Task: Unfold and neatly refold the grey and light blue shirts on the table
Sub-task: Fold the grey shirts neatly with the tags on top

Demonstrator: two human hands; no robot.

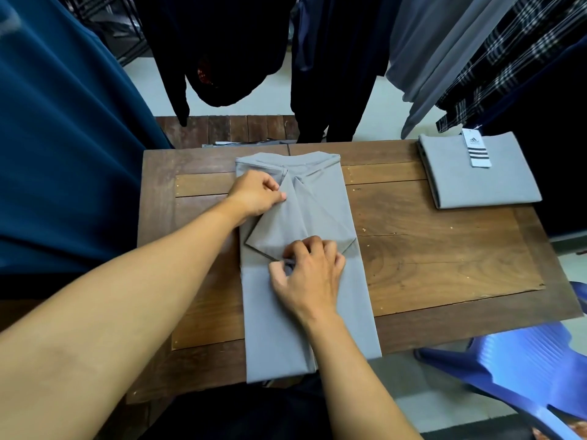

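The grey shirt (276,328) lay along the middle of the wooden tabletop (428,249) as a long, narrow strip. Its collar end was toward the far edge and its hem hung just over the near edge. Both sides were turned in, and a sleeve flap (276,230) lay slantwise across the upper half, with its lower edge forming a dark line.

The left grip (257,193) sat at the upper left of the strip. Its fingers were curled and its thumb and forefinger were closed together on a pinch of cloth at the top of the flap. The right grip (308,271) was lower down, on the middle of the strip. Its knuckles were raised and its fingers bent, thumb and fingertips clamped on the flap's lower edge. Both forearms reached in from the near side.

A second shirt (476,182), pale grey and folded into a neat rectangle, rested at the far right corner of the tabletop, well apart from both grips. A striped paper tag (476,150) lay on its far edge. A blue plastic chair (524,369) stood beside the near right corner. Dark garments and a plaid cloth (495,58) hung beyond the far edge.
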